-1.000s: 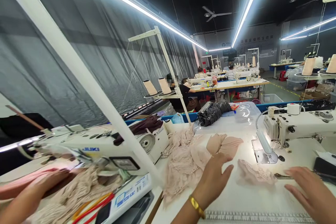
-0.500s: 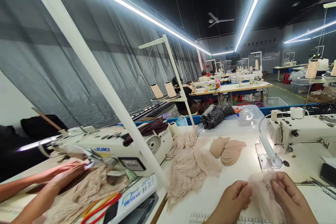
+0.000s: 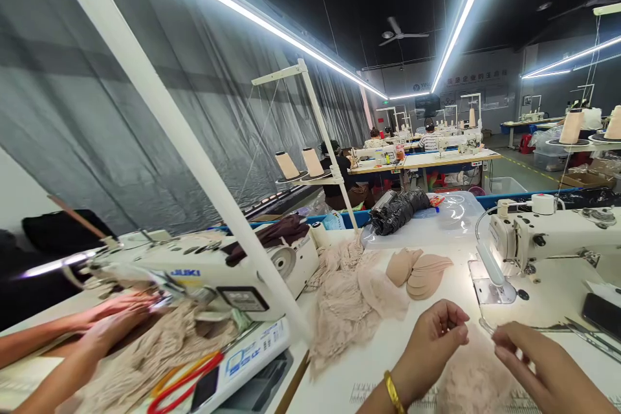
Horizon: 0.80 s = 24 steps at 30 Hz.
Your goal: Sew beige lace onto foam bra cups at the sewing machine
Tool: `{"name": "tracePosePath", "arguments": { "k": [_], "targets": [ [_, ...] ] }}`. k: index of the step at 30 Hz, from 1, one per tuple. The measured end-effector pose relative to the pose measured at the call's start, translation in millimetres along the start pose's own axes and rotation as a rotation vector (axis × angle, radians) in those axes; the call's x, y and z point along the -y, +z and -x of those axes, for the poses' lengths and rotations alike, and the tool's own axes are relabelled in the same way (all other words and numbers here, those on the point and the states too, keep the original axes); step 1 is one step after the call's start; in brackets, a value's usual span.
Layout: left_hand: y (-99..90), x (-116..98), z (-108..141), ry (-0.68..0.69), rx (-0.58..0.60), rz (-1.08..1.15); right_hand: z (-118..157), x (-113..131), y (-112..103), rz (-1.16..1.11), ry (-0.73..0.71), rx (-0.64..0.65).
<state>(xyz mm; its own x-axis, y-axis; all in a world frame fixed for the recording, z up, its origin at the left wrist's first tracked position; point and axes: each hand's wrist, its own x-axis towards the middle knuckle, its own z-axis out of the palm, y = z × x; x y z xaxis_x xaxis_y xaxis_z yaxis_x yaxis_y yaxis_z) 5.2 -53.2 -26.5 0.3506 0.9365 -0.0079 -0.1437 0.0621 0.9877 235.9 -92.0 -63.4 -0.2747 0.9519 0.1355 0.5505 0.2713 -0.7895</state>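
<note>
Sheer beige fabric lies on the white table below and between my hands. My left hand, with a gold bracelet at the wrist, is raised with curled fingers; nothing shows in it. To its right, my right hand has bent fingers slightly apart and seems to hold nothing. A gap separates the hands. Beyond them lie a pile of beige lace fabric and a stack of beige pads.
A white sewing machine stands at the right, with tweezers and a dark phone near it. At the left, another person's hands work at a JUKI machine. A black plastic bundle sits behind.
The sheer fabric that was held up between both hands now lies lower on the table. My hands have come off it, and my left hand is raised higher. The view has shifted slightly.
</note>
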Motion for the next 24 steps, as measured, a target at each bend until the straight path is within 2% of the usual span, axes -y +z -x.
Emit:
{"name": "tracePosePath", "arguments": {
  "k": [2, 3, 6, 8, 10, 12, 14, 18, 20, 22, 24],
  "targets": [
    [0.3, -1, 2, 0.021, 0.050, -0.064, -27, 0, 7, 0.025, -0.008, -0.051],
    [-1.7, -2, 3, 0.049, 0.036, -0.114, -39, 0, 13, 0.014, -0.009, -0.046],
    [-15.9, 0, 6, 0.132, -0.092, -0.309, -59, 5, 26, -0.072, -0.033, 0.009],
    [-27.9, 2, 9, 0.086, -0.081, -0.335, -59, 11, 27, -0.158, -0.060, 0.067],
    [-36.2, 6, 12, -0.022, 0.021, -0.239, -53, 16, 19, -0.259, -0.080, 0.128],
    [-38.6, 11, 12, -0.099, 0.097, -0.150, -46, 18, 7, -0.352, -0.076, 0.155],
    [-36.1, 15, 9, -0.108, 0.091, -0.137, -41, 18, -4, -0.379, -0.057, 0.144],
    [-26.4, 12, 1, -0.022, 0.005, -0.167, -35, 14, -17, -0.244, -0.013, 0.120],
    [-21.3, 5, -1, 0.074, -0.028, -0.244, -33, 14, -18, -0.210, 0.026, 0.145],
    [-16.0, -2, 0, 0.197, -0.043, -0.369, -31, 16, -17, -0.223, 0.055, 0.192],
    [-10.9, -8, 3, 0.257, -0.023, -0.467, -30, 18, -14, -0.283, 0.045, 0.210]
  ]
}}
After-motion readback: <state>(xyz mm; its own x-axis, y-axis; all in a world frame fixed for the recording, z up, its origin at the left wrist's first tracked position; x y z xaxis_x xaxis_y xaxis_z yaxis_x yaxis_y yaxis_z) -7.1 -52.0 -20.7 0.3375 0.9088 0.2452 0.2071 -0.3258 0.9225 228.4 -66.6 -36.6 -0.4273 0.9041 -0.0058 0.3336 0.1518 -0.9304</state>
